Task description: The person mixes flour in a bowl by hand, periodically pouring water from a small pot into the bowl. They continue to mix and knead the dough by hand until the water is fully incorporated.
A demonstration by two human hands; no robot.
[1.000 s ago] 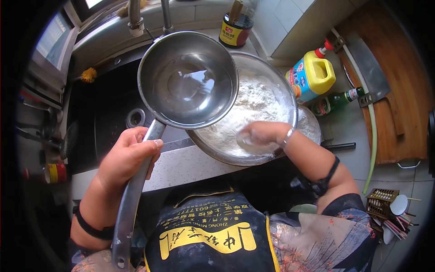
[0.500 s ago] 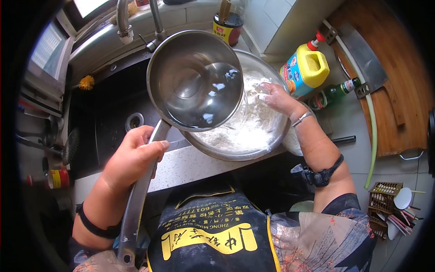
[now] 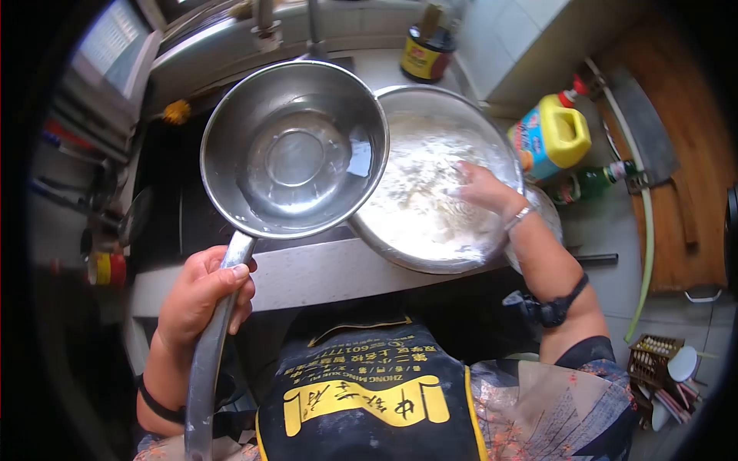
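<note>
My left hand [image 3: 206, 296] is closed round the long handle of a steel water ladle [image 3: 296, 157]. The ladle holds some clear water and sits nearly level, its bowl covering part of the sink and overlapping the basin's left rim in view. My right hand [image 3: 488, 196], dusted white and slightly blurred, reaches into a large metal basin [image 3: 450, 269]. Its fingers look apart, with the tips at the white flour [image 3: 423, 180]. The flour is loose, with rougher, clumpy patches near the fingers.
A dark sink [image 3: 165, 207] lies left, with a faucet [image 3: 267, 34] behind. Right of the basin stand a yellow jug [image 3: 569, 131] and a green bottle [image 3: 592, 180]. A cleaver [image 3: 642, 115] hangs before a wooden board [image 3: 703, 154]. A labelled jar [image 3: 425, 58] stands at the back.
The ladle has swung left, away from over the basin, and come level; earlier it tilted right with water at its rim. My right hand has moved lower into the flour. The view has shifted.
</note>
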